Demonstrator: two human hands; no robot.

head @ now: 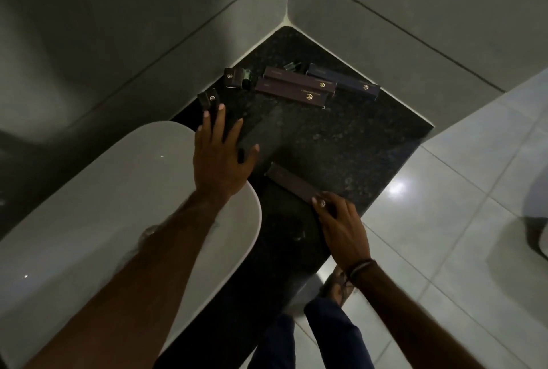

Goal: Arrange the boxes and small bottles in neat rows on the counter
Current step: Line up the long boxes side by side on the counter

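On the dark speckled counter point(350, 137) lie several long dark boxes with gold logos. Two brown ones point(296, 88) sit side by side near the corner, and a bluish one point(345, 79) lies behind them. Two small square boxes stand at the left, one point(233, 78) by the wall and one point(209, 99) just beyond my left fingertips. A small dark green bottle point(292, 66) lies behind the brown boxes, dim. My left hand point(219, 155) hovers spread and empty over the counter's left part. My right hand point(341, 226) holds the near end of another long brown box point(289, 180).
A white oval basin point(89, 205) fills the left, its rim under my left wrist. Grey tiled walls meet at the corner behind the counter. The counter's right edge drops to a glossy tiled floor point(459, 220). My foot shows below.
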